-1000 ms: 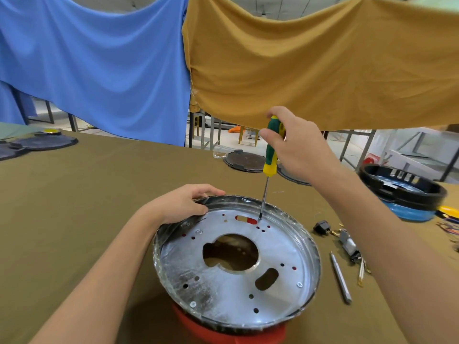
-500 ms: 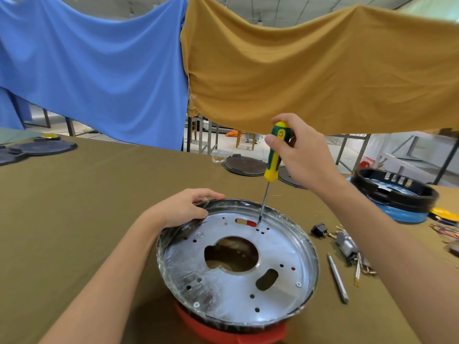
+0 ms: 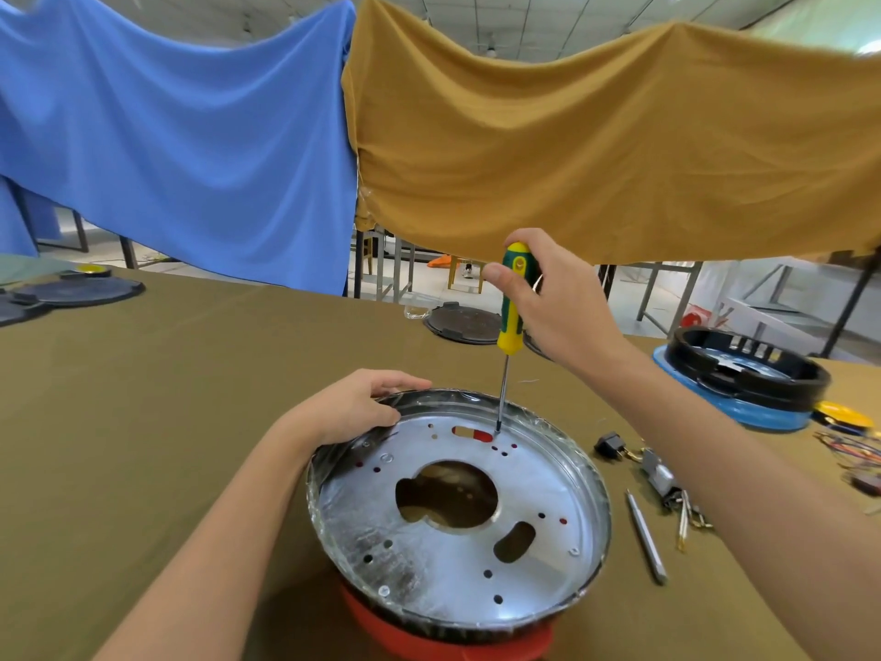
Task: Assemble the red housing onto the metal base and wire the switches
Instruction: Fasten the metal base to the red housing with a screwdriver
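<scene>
A round metal base (image 3: 524,531) with several holes lies on the red housing (image 3: 429,639), whose edge shows under its near rim. My left hand (image 3: 353,405) grips the base's far-left rim. My right hand (image 3: 558,302) holds a green and yellow screwdriver (image 3: 511,302) upright. Its tip stands on the plate beside a slot where red shows through. A black switch (image 3: 609,446) and a grey part (image 3: 660,474) with metal terminals lie on the table to the right.
A metal rod (image 3: 646,536) lies right of the base. A black ring on a blue base (image 3: 743,374) stands at the far right, with loose wires (image 3: 853,450) near it. Dark round lids (image 3: 465,322) lie further back and at far left (image 3: 71,293).
The view has tilted upward, so everything sits lower in frame. The screwdriver tip stays at the same spot on the plate. My left hand keeps its hold on the rim.
</scene>
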A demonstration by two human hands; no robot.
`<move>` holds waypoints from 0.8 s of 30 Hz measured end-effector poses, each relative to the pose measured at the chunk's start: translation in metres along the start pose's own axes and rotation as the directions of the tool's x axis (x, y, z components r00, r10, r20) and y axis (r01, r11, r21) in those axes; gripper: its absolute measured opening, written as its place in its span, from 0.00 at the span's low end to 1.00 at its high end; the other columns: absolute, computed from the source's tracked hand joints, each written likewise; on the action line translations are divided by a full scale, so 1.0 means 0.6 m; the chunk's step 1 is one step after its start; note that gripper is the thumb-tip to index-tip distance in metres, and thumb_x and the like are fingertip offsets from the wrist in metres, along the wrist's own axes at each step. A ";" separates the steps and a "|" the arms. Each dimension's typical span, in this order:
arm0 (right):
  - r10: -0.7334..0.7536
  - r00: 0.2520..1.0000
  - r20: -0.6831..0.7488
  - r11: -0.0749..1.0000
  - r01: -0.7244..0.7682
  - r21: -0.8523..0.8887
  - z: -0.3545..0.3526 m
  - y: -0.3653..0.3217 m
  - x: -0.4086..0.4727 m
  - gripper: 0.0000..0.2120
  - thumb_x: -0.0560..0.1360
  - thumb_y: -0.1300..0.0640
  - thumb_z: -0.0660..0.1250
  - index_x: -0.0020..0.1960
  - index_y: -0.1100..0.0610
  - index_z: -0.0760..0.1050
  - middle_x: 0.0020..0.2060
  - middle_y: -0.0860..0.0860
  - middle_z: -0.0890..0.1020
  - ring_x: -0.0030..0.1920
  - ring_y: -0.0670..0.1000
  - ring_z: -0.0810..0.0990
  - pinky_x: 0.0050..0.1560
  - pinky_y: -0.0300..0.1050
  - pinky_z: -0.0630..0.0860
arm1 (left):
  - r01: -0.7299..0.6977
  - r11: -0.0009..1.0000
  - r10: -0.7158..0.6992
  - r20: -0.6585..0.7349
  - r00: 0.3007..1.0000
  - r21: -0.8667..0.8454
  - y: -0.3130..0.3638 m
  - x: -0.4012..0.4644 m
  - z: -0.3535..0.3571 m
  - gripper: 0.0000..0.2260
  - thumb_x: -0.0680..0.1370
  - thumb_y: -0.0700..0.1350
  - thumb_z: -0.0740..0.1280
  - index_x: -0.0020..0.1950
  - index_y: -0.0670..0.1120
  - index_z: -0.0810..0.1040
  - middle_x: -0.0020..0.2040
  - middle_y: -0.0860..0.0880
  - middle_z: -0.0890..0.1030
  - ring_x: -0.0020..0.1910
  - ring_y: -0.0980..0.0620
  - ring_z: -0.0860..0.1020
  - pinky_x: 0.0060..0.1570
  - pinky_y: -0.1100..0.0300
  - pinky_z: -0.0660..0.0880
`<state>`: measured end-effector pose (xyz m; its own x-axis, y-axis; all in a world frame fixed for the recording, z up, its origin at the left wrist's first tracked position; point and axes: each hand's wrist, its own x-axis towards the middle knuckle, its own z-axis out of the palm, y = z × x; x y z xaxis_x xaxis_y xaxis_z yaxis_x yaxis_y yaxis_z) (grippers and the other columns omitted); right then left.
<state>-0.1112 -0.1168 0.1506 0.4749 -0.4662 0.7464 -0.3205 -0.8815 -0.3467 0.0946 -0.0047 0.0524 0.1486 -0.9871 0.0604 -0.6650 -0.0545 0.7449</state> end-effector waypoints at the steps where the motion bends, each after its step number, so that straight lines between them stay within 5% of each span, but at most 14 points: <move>1: 0.028 0.997 0.066 0.999 -0.029 0.020 -0.008 0.000 0.001 0.14 0.81 0.46 0.62 0.63 0.52 0.71 0.39 0.48 0.74 0.37 0.45 0.71 0.35 0.39 0.70 | -0.001 1.000 0.001 0.000 1.000 -0.003 0.000 0.000 0.000 0.24 0.80 0.37 0.63 0.64 0.67 0.75 0.64 0.60 0.76 0.67 0.55 0.72 0.67 0.49 0.71; 4: 0.096 0.979 0.182 0.987 -0.117 0.108 -0.028 0.003 0.006 0.11 0.81 0.51 0.62 0.64 0.48 0.70 0.44 0.48 0.76 0.36 0.47 0.77 0.27 0.38 0.76 | -0.002 1.000 0.002 0.000 1.000 -0.018 0.000 -0.001 0.000 0.24 0.80 0.37 0.63 0.62 0.68 0.75 0.63 0.59 0.77 0.65 0.56 0.74 0.64 0.52 0.74; 8: 0.099 0.995 0.028 0.995 -0.098 -0.027 -0.026 0.002 0.001 0.10 0.80 0.50 0.66 0.58 0.50 0.70 0.38 0.43 0.74 0.34 0.43 0.73 0.28 0.28 0.67 | -0.004 1.000 0.004 -0.001 1.000 -0.023 -0.001 -0.001 -0.001 0.24 0.80 0.38 0.63 0.64 0.67 0.76 0.63 0.59 0.78 0.59 0.60 0.77 0.56 0.61 0.76; 15: 0.125 0.992 0.016 0.992 -0.125 -0.028 -0.021 -0.004 0.002 0.13 0.78 0.46 0.67 0.55 0.51 0.68 0.38 0.42 0.76 0.34 0.42 0.74 0.27 0.30 0.65 | 0.001 1.000 -0.001 -0.003 1.000 -0.024 0.003 -0.004 -0.002 0.23 0.80 0.38 0.64 0.65 0.66 0.76 0.59 0.59 0.80 0.53 0.62 0.80 0.51 0.64 0.79; 18: 0.099 0.989 0.113 0.992 -0.106 0.061 -0.026 -0.007 0.010 0.13 0.78 0.48 0.68 0.59 0.51 0.70 0.43 0.41 0.76 0.37 0.41 0.75 0.31 0.26 0.68 | -0.002 1.000 0.002 -0.011 1.000 -0.016 0.004 -0.005 -0.002 0.24 0.79 0.37 0.64 0.65 0.66 0.76 0.60 0.61 0.79 0.55 0.62 0.79 0.53 0.63 0.78; 21: 0.061 0.970 0.237 0.987 -0.094 0.132 -0.026 -0.007 0.019 0.13 0.80 0.52 0.65 0.64 0.50 0.71 0.46 0.43 0.76 0.40 0.42 0.76 0.38 0.34 0.71 | -0.005 1.000 0.004 -0.021 1.000 -0.021 0.005 -0.007 -0.003 0.24 0.79 0.37 0.64 0.63 0.66 0.76 0.60 0.63 0.78 0.56 0.63 0.78 0.51 0.66 0.77; 24: 0.084 0.988 0.130 0.981 -0.105 0.164 -0.018 -0.002 0.021 0.12 0.80 0.50 0.66 0.60 0.53 0.72 0.40 0.44 0.75 0.34 0.37 0.72 0.36 0.29 0.68 | -0.007 1.000 0.007 -0.019 1.000 -0.030 0.005 -0.008 -0.003 0.24 0.79 0.37 0.64 0.63 0.66 0.76 0.59 0.64 0.78 0.55 0.65 0.78 0.48 0.68 0.76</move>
<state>-0.1135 -0.1207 0.1665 0.5485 -0.5443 0.6347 -0.2301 -0.8281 -0.5112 0.0933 -0.0001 0.0553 0.1581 -0.9843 0.0783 -0.6442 -0.0427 0.7637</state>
